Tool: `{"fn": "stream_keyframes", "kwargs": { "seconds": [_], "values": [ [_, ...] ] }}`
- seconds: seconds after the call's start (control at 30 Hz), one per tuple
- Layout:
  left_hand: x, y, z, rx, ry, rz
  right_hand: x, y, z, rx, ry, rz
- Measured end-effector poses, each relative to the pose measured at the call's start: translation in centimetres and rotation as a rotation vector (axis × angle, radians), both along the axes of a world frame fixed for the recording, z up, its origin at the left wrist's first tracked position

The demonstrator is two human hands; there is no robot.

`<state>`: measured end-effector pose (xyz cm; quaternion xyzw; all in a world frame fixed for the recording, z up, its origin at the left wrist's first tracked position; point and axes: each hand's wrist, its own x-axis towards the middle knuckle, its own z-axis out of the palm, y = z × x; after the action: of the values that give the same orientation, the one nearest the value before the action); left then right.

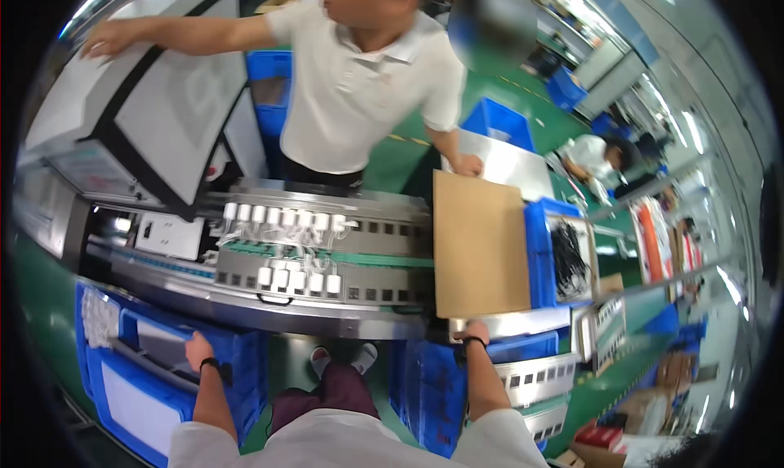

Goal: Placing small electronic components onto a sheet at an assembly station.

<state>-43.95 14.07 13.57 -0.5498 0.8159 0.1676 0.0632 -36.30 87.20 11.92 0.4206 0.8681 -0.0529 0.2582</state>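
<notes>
My left hand (198,352) is curled at the rim of a blue crate (151,382) on the left, its fingers closed and partly hidden. My right hand (475,332) is closed at the near edge of a metal table (523,322), just below a brown cardboard sheet (480,247); I cannot make out what lies in its fingers. Between and beyond my hands runs a metal conveyor line (367,321). On it sits a grey slotted fixture (384,282), with two rows of white block-shaped chargers (298,282) and white cables along a green middle strip.
Across the line a person in a white shirt (359,92) stretches one arm over a white machine cabinet (175,109); their other hand (467,165) is by the cardboard. A blue bin with black cables (569,260) stands right. Blue crates (429,394) and slotted panels (535,378) sit below.
</notes>
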Motion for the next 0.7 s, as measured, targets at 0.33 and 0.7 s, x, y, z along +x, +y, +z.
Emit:
{"fn": "stream_keyframes", "kwargs": {
  "seconds": [0.33, 0.7],
  "values": [
    [0.5, -1.5, -2.9, 0.048, 0.057, -0.109, 0.3, -1.3, 1.0, 0.068, 0.000, -0.098],
    [2.2, -3.3, -4.9, 0.047, 0.162, -0.289, 0.2, -1.7, 0.3, 0.096, 0.012, -0.114]
  ]
}}
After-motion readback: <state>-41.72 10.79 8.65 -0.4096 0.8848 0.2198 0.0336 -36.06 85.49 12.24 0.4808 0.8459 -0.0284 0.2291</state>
